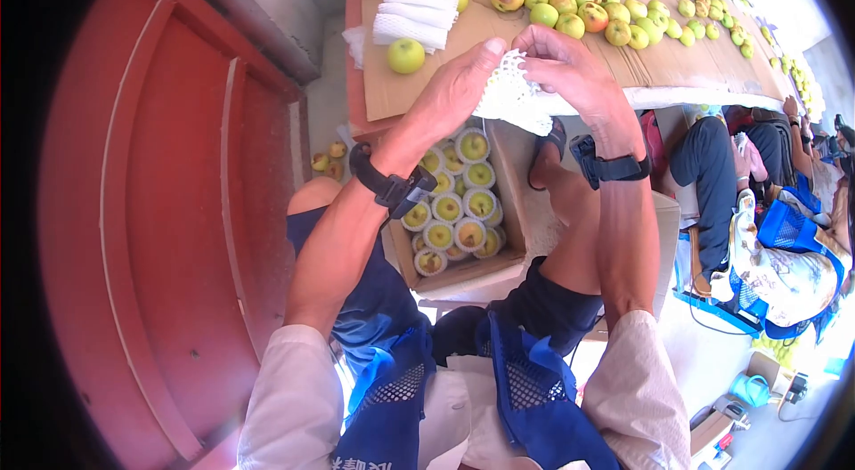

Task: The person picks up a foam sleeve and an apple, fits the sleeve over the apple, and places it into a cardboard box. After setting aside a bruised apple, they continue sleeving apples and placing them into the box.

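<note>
Between my two hands hangs a white foam net sleeve (pixel 515 96), stretched near its top edge. My left hand (pixel 468 74) pinches one side of it with the thumb on top. The fingers of my right hand (pixel 567 69) are bent around the other side. No apple shows inside the sleeve. On the cardboard-covered table, just left of my hands, lie a stack of folded foam net sleeves (pixel 416 18) and a single green apple (pixel 406 55). Below my wrists stands a cardboard box (pixel 509 265) holding several apples in foam nets (pixel 470 234).
Many loose apples (pixel 588 3) spread over the table (pixel 472 47), some with brown spots. A red door (pixel 169 203) rises at my left. A few apples (pixel 329 158) lie on the floor beside it. Other people (pixel 757 230) sit along the table at the right.
</note>
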`<state>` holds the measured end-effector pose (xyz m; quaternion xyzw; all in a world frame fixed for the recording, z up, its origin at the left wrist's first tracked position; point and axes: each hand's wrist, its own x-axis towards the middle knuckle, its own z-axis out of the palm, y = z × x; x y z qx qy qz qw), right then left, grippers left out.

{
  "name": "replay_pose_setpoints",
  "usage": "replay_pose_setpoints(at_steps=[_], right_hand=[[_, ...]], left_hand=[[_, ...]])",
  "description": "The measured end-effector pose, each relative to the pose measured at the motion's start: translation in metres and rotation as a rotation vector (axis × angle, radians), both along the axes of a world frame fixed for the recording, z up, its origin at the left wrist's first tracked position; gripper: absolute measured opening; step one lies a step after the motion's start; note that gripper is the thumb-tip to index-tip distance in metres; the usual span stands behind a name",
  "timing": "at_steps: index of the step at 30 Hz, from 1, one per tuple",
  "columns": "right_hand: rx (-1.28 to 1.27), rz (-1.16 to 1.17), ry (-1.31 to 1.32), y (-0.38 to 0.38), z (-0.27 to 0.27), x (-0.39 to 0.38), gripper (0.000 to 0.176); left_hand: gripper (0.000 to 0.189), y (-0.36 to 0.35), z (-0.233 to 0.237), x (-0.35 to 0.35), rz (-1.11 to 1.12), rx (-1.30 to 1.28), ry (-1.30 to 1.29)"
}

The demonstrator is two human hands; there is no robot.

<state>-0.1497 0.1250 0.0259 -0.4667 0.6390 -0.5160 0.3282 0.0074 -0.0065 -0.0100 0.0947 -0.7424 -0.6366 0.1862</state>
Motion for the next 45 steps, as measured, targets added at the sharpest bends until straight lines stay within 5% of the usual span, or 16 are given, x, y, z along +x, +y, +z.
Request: replay_pose_setpoints(at_steps=[15,18,20,24,33,35,45], right_hand=[[0.229,0.121,0.085,0.008,0.019,-0.008,0.035],[0.263,0.128,0.115,0.010,0.026,-0.006,0.041],[0.220,0.115,0.136,0.009,0.021,-0.004,0.025],[0.164,0.129,0.148,0.006,0.011,-0.005,0.021],[0.205,0.128,0.212,0.011,0.020,0.000,0.041],[0.178,0.140,0.240,0.010,0.019,0.001,0.026],[0.161,0.139,0.166,0.011,0.014,-0.001,0.030]], left_hand=[[0.080,0.015,0.000,0.004,-0.169,0.047,-0.099],[0.077,0.020,-0.002,0.003,-0.224,0.132,-0.009],[0.073,0.021,-0.006,0.003,-0.215,0.334,-0.045],[0.069,0.030,0.001,0.001,-0.224,0.461,-0.103],[0.055,0.021,-0.010,0.002,-0.280,0.724,-0.084],[0.051,0.014,-0.021,0.000,-0.372,0.854,-0.032],[0.058,0.013,-0.024,0.003,-0.433,0.794,-0.028]])
